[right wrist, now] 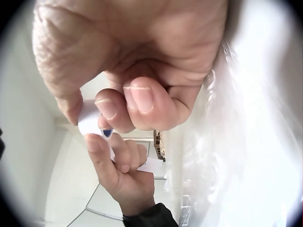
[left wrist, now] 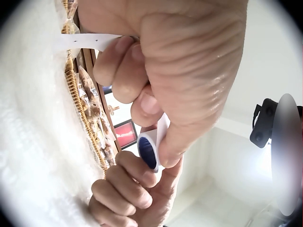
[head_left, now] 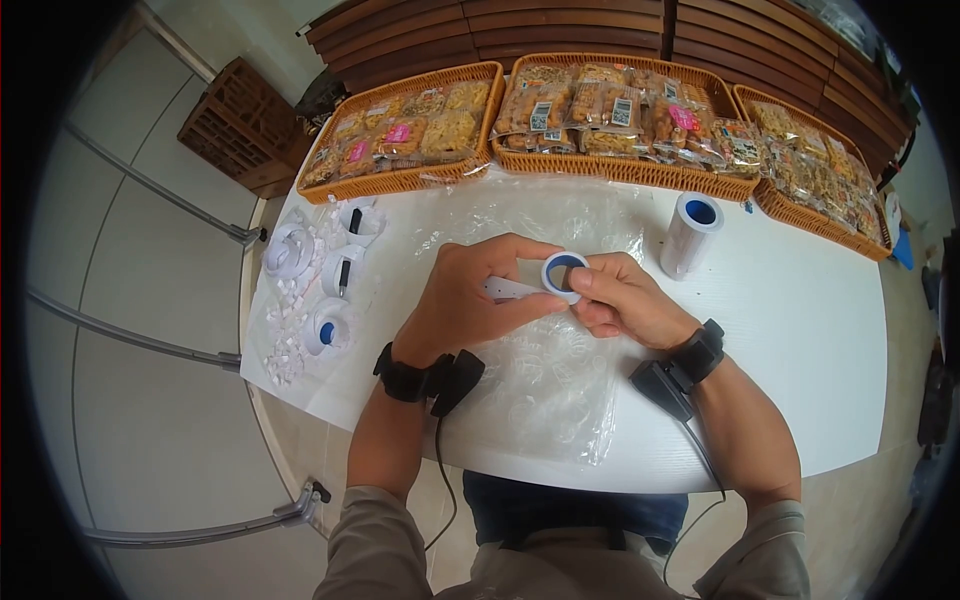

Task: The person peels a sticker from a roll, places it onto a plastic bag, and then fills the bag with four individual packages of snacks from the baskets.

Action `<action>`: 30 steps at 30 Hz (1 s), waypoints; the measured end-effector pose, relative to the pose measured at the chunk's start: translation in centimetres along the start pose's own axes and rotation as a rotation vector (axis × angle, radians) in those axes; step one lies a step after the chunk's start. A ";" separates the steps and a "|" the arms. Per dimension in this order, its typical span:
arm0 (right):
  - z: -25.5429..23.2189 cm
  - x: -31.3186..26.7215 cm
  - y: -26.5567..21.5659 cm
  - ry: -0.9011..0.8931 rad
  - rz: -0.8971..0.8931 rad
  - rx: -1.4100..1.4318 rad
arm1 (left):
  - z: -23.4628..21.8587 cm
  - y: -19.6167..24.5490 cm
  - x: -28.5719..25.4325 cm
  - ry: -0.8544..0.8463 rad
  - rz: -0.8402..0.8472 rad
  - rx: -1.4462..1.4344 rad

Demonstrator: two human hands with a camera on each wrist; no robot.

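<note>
Between the two hands is a small roll of white label tape (head_left: 548,270) with a blue core, held over the table's middle. My left hand (head_left: 455,290) pinches the roll from its left side, thumb in front. A loose white strip (left wrist: 90,41) runs out past that hand's curled fingers in the left wrist view. My right hand (head_left: 635,300) grips the roll from the right, its thumb over the ring's edge. The roll (right wrist: 87,118) is partly hidden by fingers in the right wrist view.
Clear plastic film (head_left: 540,400) lies under the hands. A white roll with blue core (head_left: 688,245) stands at right. Curled tape (head_left: 290,250), paper scraps (head_left: 285,350) and another blue-cored roll (head_left: 342,325) lie at left. Wicker baskets (head_left: 400,185) of packaged snacks line the back.
</note>
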State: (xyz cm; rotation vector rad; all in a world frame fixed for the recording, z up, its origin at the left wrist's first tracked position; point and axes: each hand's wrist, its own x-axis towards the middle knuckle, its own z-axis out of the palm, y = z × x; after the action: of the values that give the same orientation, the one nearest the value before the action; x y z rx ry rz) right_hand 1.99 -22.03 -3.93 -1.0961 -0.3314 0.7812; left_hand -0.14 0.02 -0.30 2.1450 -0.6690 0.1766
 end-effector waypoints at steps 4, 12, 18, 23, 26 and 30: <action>-0.1 0.0 0.0 -0.009 0.024 -0.011 | 0.0 -0.2 -0.1 -0.019 -0.016 0.016; -0.6 0.0 0.1 -0.036 0.024 0.024 | 0.3 -0.3 -0.1 -0.064 0.005 -0.067; -0.2 -0.1 -0.1 0.002 0.006 0.013 | 0.2 -0.1 0.0 -0.024 0.002 -0.047; 0.0 0.0 -0.1 -0.002 0.022 -0.050 | 0.1 -0.2 -0.1 -0.025 -0.033 -0.027; -0.4 0.1 0.2 -0.001 0.028 -0.035 | 0.0 -0.2 -0.1 -0.048 -0.043 -0.023; -0.5 0.0 0.1 -0.002 0.041 0.027 | 0.0 0.8 0.0 -0.077 -0.060 -0.074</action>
State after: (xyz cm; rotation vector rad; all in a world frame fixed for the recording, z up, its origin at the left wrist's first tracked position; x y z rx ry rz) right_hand 2.26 -22.35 -4.26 -1.0792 -0.2998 0.8207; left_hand -0.51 -0.35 0.29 2.1060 -0.6445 0.0370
